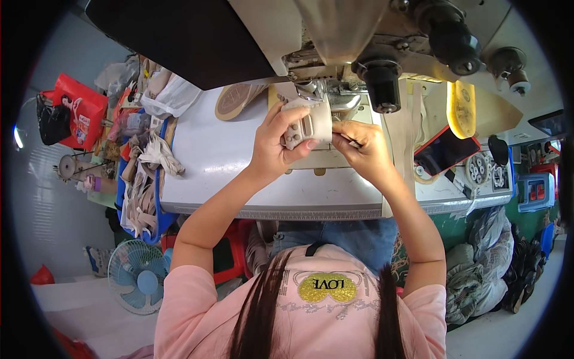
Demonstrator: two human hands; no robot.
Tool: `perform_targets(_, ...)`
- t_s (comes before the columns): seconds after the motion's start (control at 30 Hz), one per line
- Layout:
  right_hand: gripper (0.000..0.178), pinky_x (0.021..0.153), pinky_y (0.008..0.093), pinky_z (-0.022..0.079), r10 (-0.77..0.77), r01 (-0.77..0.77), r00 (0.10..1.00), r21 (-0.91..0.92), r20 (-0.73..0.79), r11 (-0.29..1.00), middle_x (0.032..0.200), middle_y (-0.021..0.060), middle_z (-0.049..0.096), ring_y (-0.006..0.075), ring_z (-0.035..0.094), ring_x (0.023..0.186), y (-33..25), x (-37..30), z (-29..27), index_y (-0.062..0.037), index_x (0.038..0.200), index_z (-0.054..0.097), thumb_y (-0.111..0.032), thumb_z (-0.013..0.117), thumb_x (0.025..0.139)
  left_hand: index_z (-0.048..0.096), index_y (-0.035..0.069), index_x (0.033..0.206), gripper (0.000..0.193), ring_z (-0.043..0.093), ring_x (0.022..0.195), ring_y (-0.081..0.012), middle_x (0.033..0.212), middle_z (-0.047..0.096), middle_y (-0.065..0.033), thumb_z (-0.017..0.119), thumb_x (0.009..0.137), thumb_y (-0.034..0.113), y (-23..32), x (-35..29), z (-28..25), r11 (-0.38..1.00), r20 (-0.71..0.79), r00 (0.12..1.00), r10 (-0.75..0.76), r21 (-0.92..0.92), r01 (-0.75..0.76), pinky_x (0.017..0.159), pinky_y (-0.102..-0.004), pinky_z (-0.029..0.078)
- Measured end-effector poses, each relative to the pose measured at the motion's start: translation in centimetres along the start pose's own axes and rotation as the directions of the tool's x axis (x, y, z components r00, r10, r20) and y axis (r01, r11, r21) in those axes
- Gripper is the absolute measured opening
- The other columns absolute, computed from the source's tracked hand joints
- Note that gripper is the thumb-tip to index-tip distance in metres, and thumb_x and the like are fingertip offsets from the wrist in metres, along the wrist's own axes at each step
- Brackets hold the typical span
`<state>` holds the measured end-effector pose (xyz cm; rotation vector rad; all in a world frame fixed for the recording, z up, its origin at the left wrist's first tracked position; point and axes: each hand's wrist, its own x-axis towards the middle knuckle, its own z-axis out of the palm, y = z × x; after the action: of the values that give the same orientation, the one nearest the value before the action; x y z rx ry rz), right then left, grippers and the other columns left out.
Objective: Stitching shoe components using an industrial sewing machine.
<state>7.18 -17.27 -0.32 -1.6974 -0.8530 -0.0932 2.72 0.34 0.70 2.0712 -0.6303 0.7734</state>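
A beige shoe upper (321, 122) with a raised strap-like part and small round fittings is up against the working end of a sewing machine (335, 36). My left hand (274, 140) wraps round its left side, fingers over the top and thumb below. At the right edge of the upper, my right hand (365, 148) is closed, its fingertips pinching the edge. Something small and dark shows between the right fingers, too small to name. The machine's needle area is partly hidden behind the upper.
A pale insole-shaped piece (236, 100) lies behind my left hand. To the left, a blue bin (162, 209) holds beige scraps. A red-edged phone (447, 154), a yellow holder (460, 110) and bobbins (478, 167) are on the right. A ruler strip (299, 213) edges the table.
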Motion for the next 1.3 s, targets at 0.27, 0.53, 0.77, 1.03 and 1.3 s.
perform_targets(0.27,0.019,0.055,0.0297,0.045,-0.082,0.082,0.996,-0.007,0.041,0.997,0.069,0.0126,0.058,0.0269,0.058,0.061,0.6,0.1,-0.1,-0.0016,0.081,0.060,0.005,0.057,0.064,0.036,0.007,0.104,0.037,0.049,0.068,-0.0098,0.086,0.046,-0.0058,0.057,0.078,0.023,2.9,1.9,-0.7,0.725,0.203,0.774,-0.599,-0.274,0.632,0.047,-0.0208,0.041)
perform_targets(0.53,0.015,0.053,0.0244,0.043,0.002,-0.005,1.000,0.244,0.011,0.970,0.065,0.0113,0.058,0.0131,0.056,0.056,0.7,-0.1,0.4,-0.0012,0.085,0.060,0.001,0.058,0.071,0.034,0.008,0.106,0.038,0.050,0.069,-0.0101,0.088,0.047,-0.0068,0.056,0.078,0.021,3.0,3.1,-0.1,0.668,0.145,0.746,-0.650,-0.360,0.651,0.042,-0.0217,0.041)
perform_targets(0.77,0.014,0.053,0.0246,0.044,0.065,-0.063,0.998,0.292,0.004,0.954,0.067,0.0111,0.058,0.0122,0.056,0.056,-0.1,-0.7,0.6,-0.0005,0.085,0.060,-0.001,0.059,0.071,0.039,0.012,0.101,0.032,0.050,0.064,-0.0082,0.082,0.049,-0.0007,0.058,0.075,0.015,2.7,4.9,-1.0,0.370,0.244,0.485,-0.839,-0.398,0.839,0.042,-0.0213,0.036)
perform_targets(1.03,0.013,0.055,0.0231,0.044,0.099,-0.113,0.993,0.265,0.067,0.958,0.068,0.0073,0.059,0.0111,0.055,0.059,-0.2,-1.7,0.9,-0.0001,0.083,0.060,0.002,0.057,0.071,0.041,0.003,0.101,0.039,0.049,0.061,-0.0105,0.081,0.051,-0.0068,0.060,0.069,0.011,1.1,5.9,-1.9,0.307,0.393,0.442,-0.806,-0.360,0.881,0.036,-0.0225,0.033)
perform_targets(1.3,0.015,0.058,0.0224,0.043,0.235,-0.218,0.972,0.338,-0.011,0.916,0.067,0.0077,0.058,0.0104,0.053,0.061,-1.0,-3.1,1.2,0.0016,0.083,0.058,0.006,0.052,0.070,0.037,0.001,0.110,0.060,0.051,0.088,-0.0163,0.098,0.049,-0.0076,0.071,0.062,0.015,-0.4,4.1,-2.2,0.337,0.460,0.598,-0.656,-0.531,0.778,0.069,-0.0272,0.045)
